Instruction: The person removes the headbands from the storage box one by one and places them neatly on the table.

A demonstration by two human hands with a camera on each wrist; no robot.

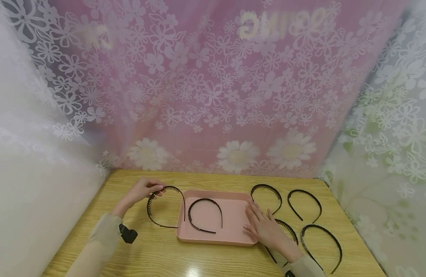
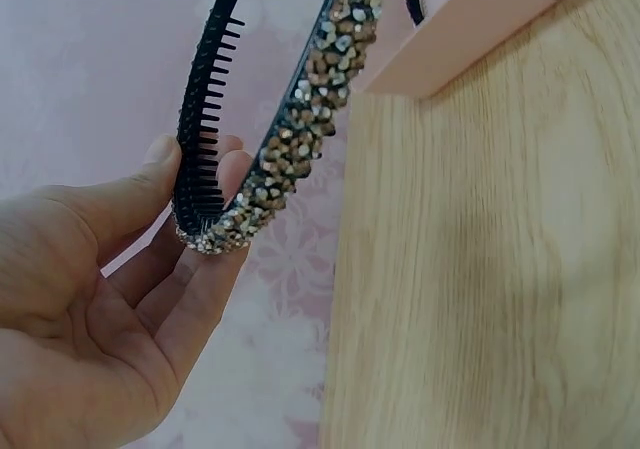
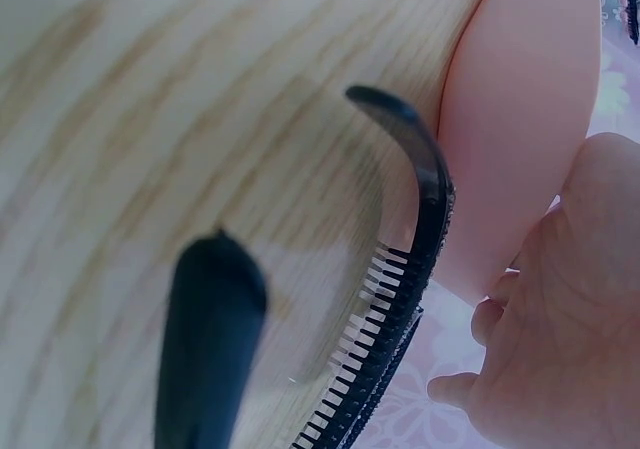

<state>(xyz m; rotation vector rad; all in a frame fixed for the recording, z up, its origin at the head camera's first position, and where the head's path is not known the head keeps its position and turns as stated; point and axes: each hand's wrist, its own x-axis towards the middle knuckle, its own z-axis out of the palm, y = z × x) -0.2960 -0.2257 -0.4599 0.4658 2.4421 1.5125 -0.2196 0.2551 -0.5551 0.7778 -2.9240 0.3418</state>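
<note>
My left hand (image 1: 145, 192) pinches a black toothed headband (image 1: 148, 209) by the top of its curve, to the left of the pink tray (image 1: 233, 219). In the left wrist view, brown and silver stones cover the outside of this headband (image 2: 320, 89), and comb teeth line its inside. The thumb presses one side, with fingers behind. Another black headband (image 1: 190, 215) lies inside the tray, in its left half. My right hand (image 1: 266, 229), its fingers extended, touches the tray's right side. Beneath that forearm, a toothed headband (image 1: 292, 231) is partly hidden.
Several more headbands lie to the tray's right, among them a toothed one (image 1: 266, 186) behind the right hand, a plain one (image 1: 306, 192) farther right and another (image 1: 337, 246) near the front. The wooden table (image 1: 157, 254) meets flowered curtains (image 1: 213, 115) at the back and sides.
</note>
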